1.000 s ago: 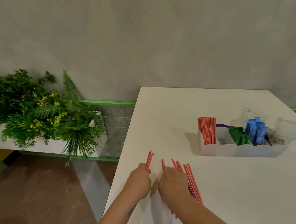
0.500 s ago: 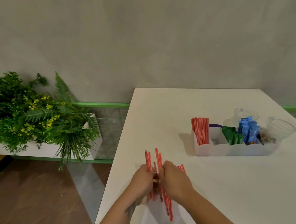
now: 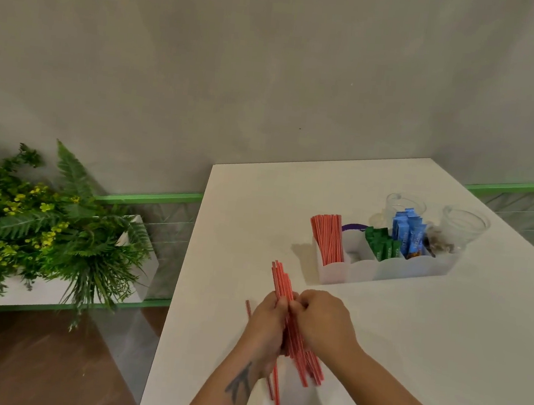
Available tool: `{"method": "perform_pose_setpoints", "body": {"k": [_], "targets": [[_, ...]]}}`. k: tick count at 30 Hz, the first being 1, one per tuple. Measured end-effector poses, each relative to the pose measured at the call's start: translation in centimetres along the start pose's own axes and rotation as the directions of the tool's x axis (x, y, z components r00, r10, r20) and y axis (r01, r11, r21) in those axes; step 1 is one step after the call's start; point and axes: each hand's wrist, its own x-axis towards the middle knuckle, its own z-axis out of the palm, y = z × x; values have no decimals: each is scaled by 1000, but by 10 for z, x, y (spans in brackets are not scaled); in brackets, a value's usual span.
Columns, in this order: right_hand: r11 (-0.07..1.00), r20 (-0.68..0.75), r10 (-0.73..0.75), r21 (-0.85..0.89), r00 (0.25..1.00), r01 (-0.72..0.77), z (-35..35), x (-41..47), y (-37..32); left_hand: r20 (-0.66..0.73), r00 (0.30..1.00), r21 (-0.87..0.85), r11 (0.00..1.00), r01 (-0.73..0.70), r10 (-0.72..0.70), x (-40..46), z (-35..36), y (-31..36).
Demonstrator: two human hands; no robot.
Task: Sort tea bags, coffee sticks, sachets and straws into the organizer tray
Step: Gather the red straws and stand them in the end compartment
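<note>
Fingers of both the left hand [image 3: 267, 324] and right hand [image 3: 322, 323] clasp a loose straw bundle [image 3: 283, 283] near the table's [image 3: 406, 365] left edge; uneven straws could slip out.

Red straws [image 3: 283, 285] with faint pale stripes, bunched; same red for straws in tray [image 3: 327, 241]; translucent white tray [image 3: 383, 274]; green sachets [image 3: 381, 245]; blue sticks [image 3: 407, 232] with white lettering; brown bits [image 3: 437, 243] at far right; purple rim [image 3: 353, 226] behind; clear glasses [image 3: 464, 223]; white table [image 3: 408, 349]; grey wall [image 3: 273, 71]; green plants [image 3: 42, 228] dotted with yellow flowers; dark tattoo [image 3: 240, 382] on wrist
</note>
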Motion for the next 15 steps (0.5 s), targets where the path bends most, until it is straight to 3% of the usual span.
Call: {"method": "perform_pose_setpoints", "body": {"k": [6,10,12,15], "targets": [[977,43,-82,-192,996,89,-21,-1,11,37,992,153,980,-125,121,9,22,2],[988,-205,-75,-148,976,44,-51,1,20,109,941,256,906,-337,319,1,41,15],[985,-278,-170,-61,945,160,-63,2,23,160,917,198,898,-392,365,-2,51,17],[933,-249,-360,-67,899,354,-75,4,25,227,869,130,871,-474,440,5,65,10]]}}
